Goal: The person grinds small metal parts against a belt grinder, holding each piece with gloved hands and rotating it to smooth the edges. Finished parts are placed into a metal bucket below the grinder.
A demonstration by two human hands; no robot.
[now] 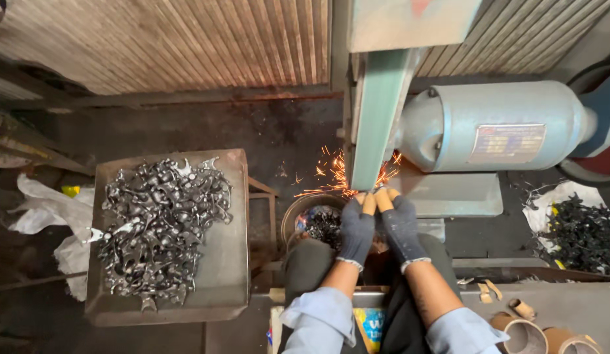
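Both my hands wear dark knitted gloves with orange fingertips. My left hand point(356, 226) and my right hand point(400, 223) are pressed together under the lower end of a green sanding belt point(378, 118). They pinch a small piece against it; the piece itself is hidden by my fingers. Orange sparks point(331, 177) fly off to the left of the contact point. A round bucket point(318, 219) with dark metal parts stands just below the sparks, left of my left hand.
A metal tray point(229, 275) on the left holds a heap of several shiny forged parts point(161, 223). A grey motor point(495, 128) sits right of the belt. Dark parts point(583, 233) lie on white sacking at far right. Cardboard tubes point(524, 331) lie at bottom right.
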